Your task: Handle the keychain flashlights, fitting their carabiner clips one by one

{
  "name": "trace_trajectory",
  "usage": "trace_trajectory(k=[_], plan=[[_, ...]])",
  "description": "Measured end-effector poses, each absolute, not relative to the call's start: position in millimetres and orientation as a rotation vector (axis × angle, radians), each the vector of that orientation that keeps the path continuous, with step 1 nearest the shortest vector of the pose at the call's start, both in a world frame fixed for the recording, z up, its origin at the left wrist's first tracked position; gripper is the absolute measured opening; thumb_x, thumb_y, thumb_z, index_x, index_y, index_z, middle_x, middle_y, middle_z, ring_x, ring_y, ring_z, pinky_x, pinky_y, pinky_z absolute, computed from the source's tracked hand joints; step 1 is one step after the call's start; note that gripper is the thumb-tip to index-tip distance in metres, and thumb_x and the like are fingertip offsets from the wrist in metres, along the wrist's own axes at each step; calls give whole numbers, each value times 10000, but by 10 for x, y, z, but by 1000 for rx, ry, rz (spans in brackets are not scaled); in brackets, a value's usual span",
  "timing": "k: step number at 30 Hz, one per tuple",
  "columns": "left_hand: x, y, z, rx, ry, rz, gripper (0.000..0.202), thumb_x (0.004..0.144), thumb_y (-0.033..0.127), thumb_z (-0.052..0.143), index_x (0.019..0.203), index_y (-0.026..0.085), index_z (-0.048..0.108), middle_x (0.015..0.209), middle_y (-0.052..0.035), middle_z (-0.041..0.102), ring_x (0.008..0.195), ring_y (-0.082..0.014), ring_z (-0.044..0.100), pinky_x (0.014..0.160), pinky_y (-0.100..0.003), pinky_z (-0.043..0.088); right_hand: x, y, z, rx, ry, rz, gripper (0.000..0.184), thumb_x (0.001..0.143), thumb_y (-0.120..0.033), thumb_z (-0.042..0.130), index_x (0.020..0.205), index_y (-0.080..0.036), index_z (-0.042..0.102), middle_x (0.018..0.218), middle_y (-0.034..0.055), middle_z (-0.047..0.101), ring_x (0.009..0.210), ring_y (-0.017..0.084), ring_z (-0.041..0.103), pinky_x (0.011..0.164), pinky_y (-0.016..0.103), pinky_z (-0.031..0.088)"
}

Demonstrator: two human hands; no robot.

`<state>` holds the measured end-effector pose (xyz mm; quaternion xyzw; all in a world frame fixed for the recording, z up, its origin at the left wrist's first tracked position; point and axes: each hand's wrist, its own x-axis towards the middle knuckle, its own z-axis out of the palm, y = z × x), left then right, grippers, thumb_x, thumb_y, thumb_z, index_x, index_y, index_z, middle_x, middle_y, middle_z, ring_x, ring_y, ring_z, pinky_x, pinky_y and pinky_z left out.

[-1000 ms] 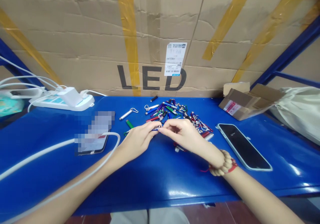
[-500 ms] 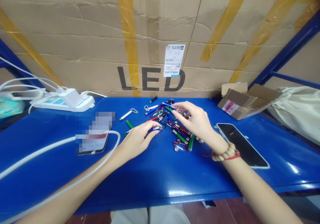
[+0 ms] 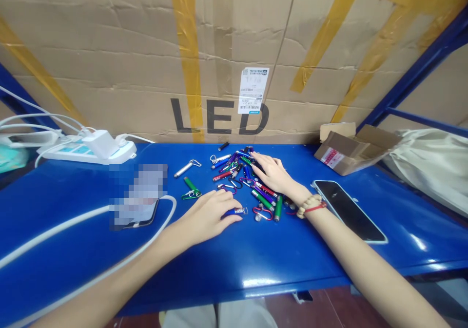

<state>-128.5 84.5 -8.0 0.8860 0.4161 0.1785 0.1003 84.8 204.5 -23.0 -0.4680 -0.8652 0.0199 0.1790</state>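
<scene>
Between the thumb and fingers of my left hand [image 3: 210,215] is a small blue keychain flashlight [image 3: 234,212], its silver end pointing right. My right hand [image 3: 274,173] rests over the right side of a pile of similar flashlights, fingers stretched out and hiding part of it. Red, purple, green and silver ones lie jumbled there, several with carabiner clips. A green flashlight [image 3: 279,208] lies at the pile's near edge beside a red carabiner [image 3: 263,214]. Apart on the left are a silver flashlight [image 3: 185,170] and a green one [image 3: 189,183] by a green clip.
A phone [image 3: 141,213], partly blurred out, and a white cable [image 3: 171,206] lie left; behind them stands a power strip [image 3: 126,151]. On the right are a dark-screened phone [image 3: 349,211], an open small carton [image 3: 343,157] and a pale bag [image 3: 435,157]. A large cardboard box [image 3: 142,65] closes off the back.
My left hand has drawn the blue flashlight toward me, away from the pile. My right hand has shifted slightly left and flattened over the pile.
</scene>
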Motion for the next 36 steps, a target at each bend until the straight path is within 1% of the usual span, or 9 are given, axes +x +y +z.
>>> trace_trajectory(k=[3,6,11,15,20,24,28,31,36], plan=[[-1301,855,-82,2635,1243,490,219,869,361,521,983,211,633,912,-20,639,892,-174,573,847,-312,401,835,2069,-251,-1356,-2454,75,478,956,-362,247,1379,-179,373,1417,108,412,1280,266,384,1008,460,294],[-1317,868,-78,2636,1243,481,217,863,368,529,971,213,636,898,-15,637,884,-174,571,828,-310,393,829,2057,-224,-1376,-2420,20,428,949,-340,282,1306,-196,470,1293,109,539,1164,265,478,929,435,346],[-1323,876,-46,2618,1253,494,204,860,371,533,941,220,645,881,-10,640,890,-176,567,782,-299,386,844,2017,-127,-1406,-2376,-33,305,895,-387,440,1044,-212,640,1087,93,634,1024,254,532,831,390,358],[-1323,874,-5,2584,1283,551,238,874,397,502,930,208,637,896,-10,649,897,-170,566,787,-301,387,954,2025,-15,-1476,-2301,-6,196,832,-359,547,803,-213,675,1004,67,647,971,245,553,794,370,353],[-1340,890,-4,2607,1344,624,220,893,363,476,903,203,627,931,-17,661,882,-168,570,781,-304,387,1144,2063,87,-1459,-2052,-96,173,829,-237,506,883,-202,667,964,55,661,927,224,585,756,331,397],[-1349,899,-42,2664,1389,600,228,911,333,432,901,208,623,914,-22,657,845,-170,566,744,-303,375,1243,2102,91,-1381,-1939,-133,232,791,-154,489,942,-195,661,933,50,673,845,196,611,722,302,436],[-1344,897,-49,2691,1404,586,214,913,298,425,888,207,617,892,-14,654,820,-166,559,725,-298,360,1271,2087,120,-1375,-1924,-141,291,782,-111,442,943,-197,669,939,43,687,855,191,623,735,293,456],[-1342,899,-37,2689,1410,587,215,916,289,418,890,205,614,873,-11,648,810,-162,555,719,-296,353,1272,2018,191,-1589,-1919,-96,276,769,-140,475,931,-218,684,926,30,702,826,193,632,697,287,460],[-1346,907,-30,2684,1412,583,220,917,286,412,892,203,614,865,-12,643,810,-163,553,719,-296,351,1293,1929,260,-2029,-1972,96,192,705,-346,631,810,-211,719,845,59,713,779,221,646,615,283,444]])
